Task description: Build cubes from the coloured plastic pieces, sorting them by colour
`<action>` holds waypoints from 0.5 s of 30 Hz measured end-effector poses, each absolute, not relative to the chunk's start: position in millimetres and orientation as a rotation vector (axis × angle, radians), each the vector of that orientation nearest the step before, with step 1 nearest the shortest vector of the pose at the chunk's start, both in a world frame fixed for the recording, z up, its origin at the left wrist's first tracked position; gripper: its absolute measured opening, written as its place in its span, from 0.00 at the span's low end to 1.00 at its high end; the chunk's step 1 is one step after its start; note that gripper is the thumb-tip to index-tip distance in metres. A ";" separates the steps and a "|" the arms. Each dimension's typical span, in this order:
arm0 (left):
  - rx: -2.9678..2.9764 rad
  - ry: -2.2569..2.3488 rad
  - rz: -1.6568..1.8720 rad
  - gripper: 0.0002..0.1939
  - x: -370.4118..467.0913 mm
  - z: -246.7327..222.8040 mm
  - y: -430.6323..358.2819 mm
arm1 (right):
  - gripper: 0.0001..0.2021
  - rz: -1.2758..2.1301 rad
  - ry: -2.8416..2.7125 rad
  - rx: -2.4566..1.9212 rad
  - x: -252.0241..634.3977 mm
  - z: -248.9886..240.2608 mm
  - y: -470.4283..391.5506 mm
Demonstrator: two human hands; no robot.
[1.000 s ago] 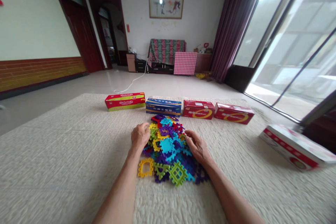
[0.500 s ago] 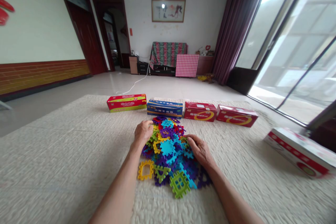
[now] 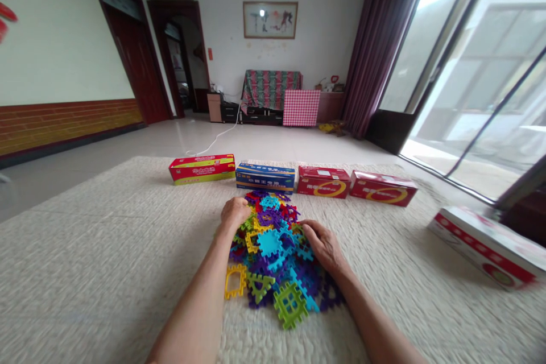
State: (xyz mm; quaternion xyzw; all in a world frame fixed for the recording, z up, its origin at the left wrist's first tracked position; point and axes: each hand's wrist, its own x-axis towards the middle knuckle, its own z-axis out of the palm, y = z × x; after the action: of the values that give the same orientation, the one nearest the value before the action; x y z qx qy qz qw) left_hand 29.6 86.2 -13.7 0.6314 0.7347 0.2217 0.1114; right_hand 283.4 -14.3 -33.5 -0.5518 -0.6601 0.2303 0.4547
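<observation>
A heap of flat plastic pieces with notched edges, blue, purple, yellow, green and red, lies on the cream quilted mat (image 3: 128, 250). My left hand (image 3: 236, 212) rests against the heap's upper left side, its fingertips partly hidden among the pieces. On the right side, my right hand (image 3: 323, 243) touches the heap with its fingers bent. A light blue square (image 3: 269, 243) lies on top between my hands. Nearest to me are a green window-shaped piece (image 3: 290, 305), a green triangle (image 3: 260, 285) and a yellow frame (image 3: 235, 281).
Behind the heap stand a red and green box (image 3: 202, 170), a blue box (image 3: 265, 178) and two red boxes (image 3: 324, 182) (image 3: 383, 187). A white and red box (image 3: 488, 247) sits at the right. Farther back is a cloth-covered cabinet (image 3: 271, 90).
The view has shifted slightly. My left hand has moved a little to the right over the heap's edge; my right hand is nearly in the same place.
</observation>
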 end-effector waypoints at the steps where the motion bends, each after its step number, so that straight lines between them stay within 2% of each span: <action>1: 1.855 2.150 0.657 0.15 28.4 -11.1 85.0 | 0.20 0.570 -1.630 -1.364 283.7 -33.8 -14.1; 5: 1.880 2.121 0.727 0.14 24.9 10.5 73.4 | 0.20 0.578 -1.638 -1.359 284.9 -35.1 -13.5; 10: 1.949 2.075 1.024 0.13 30.2 44.2 58.1 | 0.19 0.579 -1.615 -1.342 283.4 -33.7 -16.3; 13: 1.957 1.892 1.150 0.14 42.5 48.8 55.4 | 0.18 0.522 -1.562 -1.304 281.2 -30.9 -18.5; 15: 1.964 1.733 1.116 0.13 54.8 44.6 54.5 | 0.17 0.481 -1.546 -1.269 280.1 -30.2 -18.5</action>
State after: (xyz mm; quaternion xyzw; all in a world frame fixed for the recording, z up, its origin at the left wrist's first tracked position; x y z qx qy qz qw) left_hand 54.8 54.5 44.6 0.6823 0.6021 0.3878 0.1469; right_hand 280.1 -18.5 -30.2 -0.5285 -0.6438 0.2004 0.5159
